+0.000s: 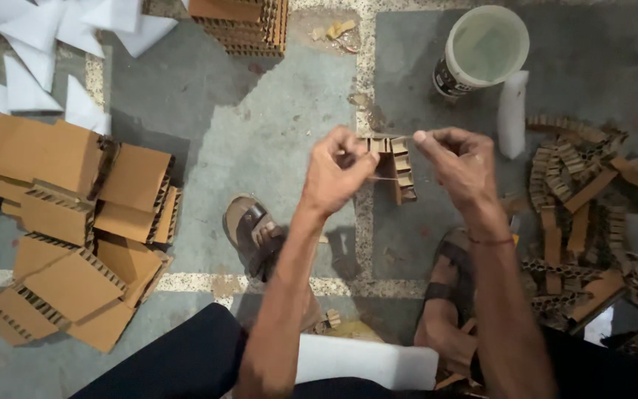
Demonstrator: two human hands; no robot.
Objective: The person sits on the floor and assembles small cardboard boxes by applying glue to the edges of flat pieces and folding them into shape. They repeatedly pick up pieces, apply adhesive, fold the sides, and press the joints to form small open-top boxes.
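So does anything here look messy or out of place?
Mostly the floor. Loose corrugated cardboard strips lie in a tangled heap by the right hand, while the folded cardboard pieces on the left are stacked. Small scraps lie near the white bucket.

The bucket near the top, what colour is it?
The bucket is pale cream-white with a dark band lower down; the head view shows it.

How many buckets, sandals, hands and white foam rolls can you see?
Bucket: 1
Sandals: 2, the left sandal and the right sandal
Hands: 2, the left hand and the right hand, both pinching a small cardboard piece
White foam roll: 1
Total: 6
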